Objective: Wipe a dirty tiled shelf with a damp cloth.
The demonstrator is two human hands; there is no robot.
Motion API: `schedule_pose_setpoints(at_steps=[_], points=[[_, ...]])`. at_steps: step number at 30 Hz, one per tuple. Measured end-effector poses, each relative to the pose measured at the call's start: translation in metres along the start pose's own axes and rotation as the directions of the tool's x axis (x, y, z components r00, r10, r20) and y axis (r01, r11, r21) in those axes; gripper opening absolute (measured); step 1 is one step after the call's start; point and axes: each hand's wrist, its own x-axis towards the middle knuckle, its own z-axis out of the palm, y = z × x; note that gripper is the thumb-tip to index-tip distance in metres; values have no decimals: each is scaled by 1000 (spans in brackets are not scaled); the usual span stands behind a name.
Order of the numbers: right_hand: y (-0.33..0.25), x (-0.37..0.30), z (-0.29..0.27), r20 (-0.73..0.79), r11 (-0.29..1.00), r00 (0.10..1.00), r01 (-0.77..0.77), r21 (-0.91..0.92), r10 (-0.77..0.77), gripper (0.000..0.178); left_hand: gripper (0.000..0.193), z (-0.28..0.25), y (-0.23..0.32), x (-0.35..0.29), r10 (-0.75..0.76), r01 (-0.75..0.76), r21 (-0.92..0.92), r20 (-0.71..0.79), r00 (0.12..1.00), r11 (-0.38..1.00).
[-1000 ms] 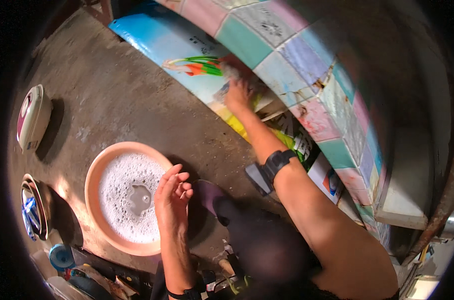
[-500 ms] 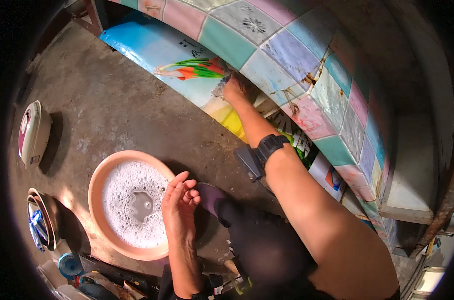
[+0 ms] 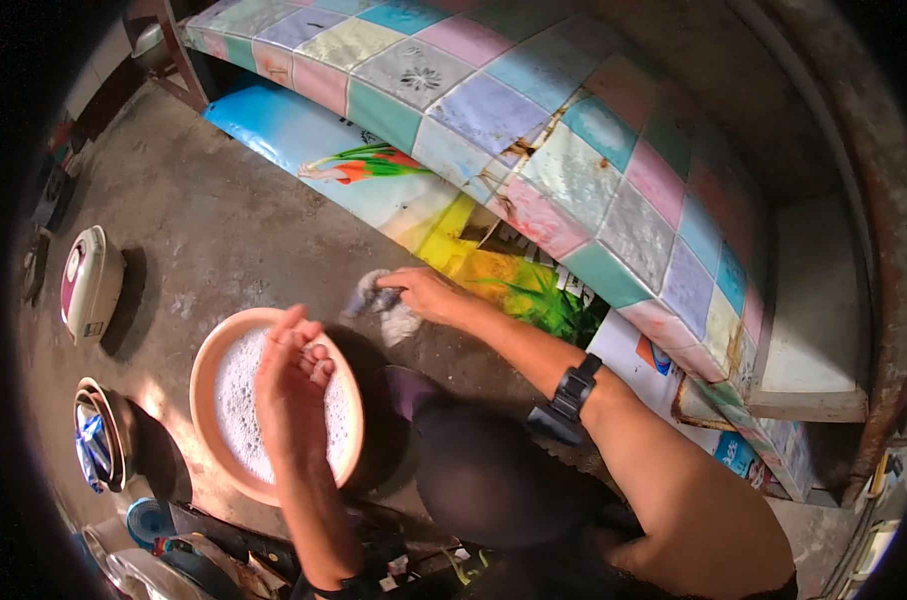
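Observation:
My right hand (image 3: 426, 294) is closed on a wet greyish rag (image 3: 399, 323), which hangs from the fingers above the concrete floor. Just left of it stands a peach-coloured basin (image 3: 202, 400) of water topped with white suds (image 3: 236, 395). Over the basin's right half is my left hand (image 3: 296, 385), its fingers loosely bent and apart with nothing in them. Some motion blur softens its fingertips. Beyond the right hand, a glossy printed sheet (image 3: 369, 205) with vegetable pictures lines the space under the tiled counter (image 3: 484, 110).
A cream and maroon appliance (image 3: 94, 285) sits on the floor at the left. Nearer me are stacked metal bowls (image 3: 124, 440) holding a blue and white packet (image 3: 94, 450). The counter's tiled edge overhangs the sheet. My knee (image 3: 494, 470) is at the bottom middle.
My right hand has drawn back from under the counter edge toward the basin, bringing the rag. My left hand has moved leftward over the suds. The view has shifted slightly.

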Motion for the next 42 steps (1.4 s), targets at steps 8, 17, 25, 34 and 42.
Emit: schedule_pose_setpoints(at_steps=[8, 17, 25, 34, 42], points=[[-156, -83, -104, -242, 965, 969, 109, 240, -49, 57, 39, 10, 95, -51, 283, -307, 129, 177, 943, 943], [-110, -137, -166, -248, 673, 920, 22, -739, -303, 36, 33, 34, 100, -125, 288, -308, 214, 121, 950, 927], [-112, -20, -162, -156, 555, 846, 185, -811, -510, 14, 31, 29, 98, -139, 264, -273, 194, 74, 962, 942], [-130, 117, -162, -203, 629, 859, 165, -760, -470, 21, 27, 24, 94, -130, 222, -225, 145, 37, 974, 963], [-109, -25, -167, -202, 619, 863, 153, -770, -464, 18, 28, 20, 94, -146, 228, -228, 127, 17, 973, 965]])
